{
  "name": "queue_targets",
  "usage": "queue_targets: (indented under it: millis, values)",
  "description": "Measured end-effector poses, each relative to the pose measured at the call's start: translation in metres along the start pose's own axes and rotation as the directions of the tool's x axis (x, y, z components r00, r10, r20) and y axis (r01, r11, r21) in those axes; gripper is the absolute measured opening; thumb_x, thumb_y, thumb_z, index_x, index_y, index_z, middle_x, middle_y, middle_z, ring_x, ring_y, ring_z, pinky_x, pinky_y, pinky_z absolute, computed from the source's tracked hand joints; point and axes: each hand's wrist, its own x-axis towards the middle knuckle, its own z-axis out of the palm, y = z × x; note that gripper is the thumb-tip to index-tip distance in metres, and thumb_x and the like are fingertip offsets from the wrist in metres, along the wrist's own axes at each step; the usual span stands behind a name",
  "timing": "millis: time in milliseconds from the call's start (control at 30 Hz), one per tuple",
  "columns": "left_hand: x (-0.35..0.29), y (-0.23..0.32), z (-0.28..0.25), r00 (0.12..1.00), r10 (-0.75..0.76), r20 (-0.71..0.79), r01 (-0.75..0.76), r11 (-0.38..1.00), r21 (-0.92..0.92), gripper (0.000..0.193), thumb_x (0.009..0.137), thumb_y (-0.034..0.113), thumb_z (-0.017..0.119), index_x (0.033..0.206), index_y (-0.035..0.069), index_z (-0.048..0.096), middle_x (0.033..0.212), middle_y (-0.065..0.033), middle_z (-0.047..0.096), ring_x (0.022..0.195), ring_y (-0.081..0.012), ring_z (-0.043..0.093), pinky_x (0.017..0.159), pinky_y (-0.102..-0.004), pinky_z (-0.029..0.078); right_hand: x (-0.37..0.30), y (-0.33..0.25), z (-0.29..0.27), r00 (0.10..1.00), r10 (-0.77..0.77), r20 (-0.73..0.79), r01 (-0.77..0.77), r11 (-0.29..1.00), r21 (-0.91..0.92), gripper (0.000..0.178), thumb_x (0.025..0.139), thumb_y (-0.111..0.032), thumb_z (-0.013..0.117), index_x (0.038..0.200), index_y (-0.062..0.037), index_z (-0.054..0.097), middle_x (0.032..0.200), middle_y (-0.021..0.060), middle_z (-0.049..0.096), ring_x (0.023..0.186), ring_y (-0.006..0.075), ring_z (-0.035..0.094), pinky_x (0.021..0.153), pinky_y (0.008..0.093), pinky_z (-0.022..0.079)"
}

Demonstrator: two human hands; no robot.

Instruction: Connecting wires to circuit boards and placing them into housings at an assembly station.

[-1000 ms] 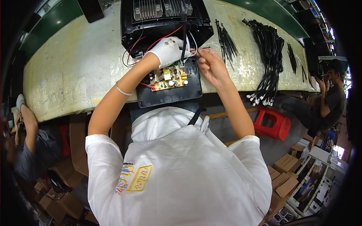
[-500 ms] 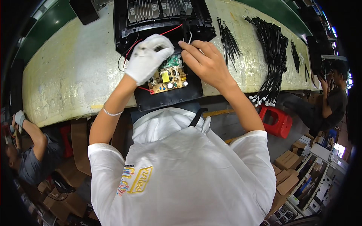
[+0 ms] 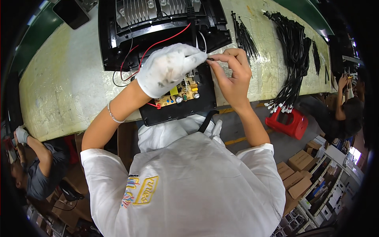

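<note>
My left hand [image 3: 167, 70], in a stained white glove, is closed, its fingertips pinched over the circuit board. My bare right hand [image 3: 235, 75] pinches a small dark piece [image 3: 211, 59] between thumb and index finger, right against the gloved fingertips. Whether it is a cable end or a connector cannot be made out. Beneath the glove, the tan circuit board [image 3: 182, 94] sits on a black panel [image 3: 177, 112], partly covered. Behind stands a black housing [image 3: 112, 43] with a silver heat sink [image 3: 136, 14]. A red wire [image 3: 164, 40] and a white wire [image 3: 204, 39] run near my hands.
Black cable ties [image 3: 243, 35] and a bundle of black cables [image 3: 290, 51] lie on the table [image 3: 67, 79] to the right. A phone [image 3: 71, 14] lies far left. A red stool [image 3: 290, 123] stands right. Co-workers [image 3: 41, 166] are at both sides.
My hands have come together at the small dark piece, the right one turning its pinch toward the glove. The view has shifted, with the housing now farther left.
</note>
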Motion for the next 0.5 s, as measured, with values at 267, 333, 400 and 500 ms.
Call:
queue_targets:
  millis: [267, 333, 400, 500]
  values:
    - [0.001, 0.008, -0.001, 0.997, -0.022, 0.080, 0.008, 0.987, 0.163, 0.044, 0.075, 0.001, 0.063, 0.118, 0.008, 0.061, 0.107, -0.0089, 0.067, 0.088, -0.0274, 0.066, 0.071, -0.0350, 0.055, 0.003, -0.002, -0.003, 0.999, -0.008, 0.035, 0.007, 1.000, 0.016, 0.018, 0.072, 0.002, 0.077, 0.088, -0.0021, 0.071, 0.087, 0.0078, 0.055, 0.078, 0.0194, 0.056, 0.068, 0.0280, 0.044]
    - [0.004, 0.009, -0.002, 0.995, 0.006, 0.097, -0.023, 0.985, 0.171, 0.043, 0.075, 0.001, 0.063, 0.118, 0.007, 0.061, 0.106, -0.0083, 0.067, 0.087, -0.0272, 0.066, 0.071, -0.0345, 0.055, 0.005, -0.002, -0.004, 0.998, -0.045, 0.041, 0.045, 0.999, 0.012, 0.019, 0.072, 0.002, 0.076, 0.089, -0.0015, 0.069, 0.087, 0.0081, 0.055, 0.078, 0.0205, 0.056, 0.068, 0.0285, 0.045]
    - [0.006, 0.010, -0.004, 0.993, 0.032, 0.114, -0.052, 0.982, 0.180, 0.043, 0.075, 0.002, 0.063, 0.117, 0.006, 0.060, 0.106, -0.0076, 0.067, 0.087, -0.0270, 0.066, 0.071, -0.0339, 0.055, 0.008, -0.006, -0.004, 0.994, -0.099, 0.055, 0.101, 0.995, -0.022, 0.020, 0.071, 0.003, 0.076, 0.090, -0.0011, 0.068, 0.087, 0.0087, 0.056, 0.078, 0.0214, 0.056, 0.068, 0.0290, 0.045]
    - [0.005, 0.007, -0.005, 0.991, 0.033, 0.131, -0.058, 0.979, 0.195, 0.041, 0.076, 0.001, 0.062, 0.117, 0.006, 0.060, 0.104, -0.0070, 0.066, 0.086, -0.0270, 0.066, 0.070, -0.0334, 0.055, 0.013, -0.007, -0.009, 0.982, -0.138, 0.127, 0.147, 0.987, -0.070, 0.020, 0.073, 0.004, 0.074, 0.091, 0.0001, 0.066, 0.090, 0.0091, 0.058, 0.079, 0.0207, 0.057, 0.069, 0.0289, 0.045]
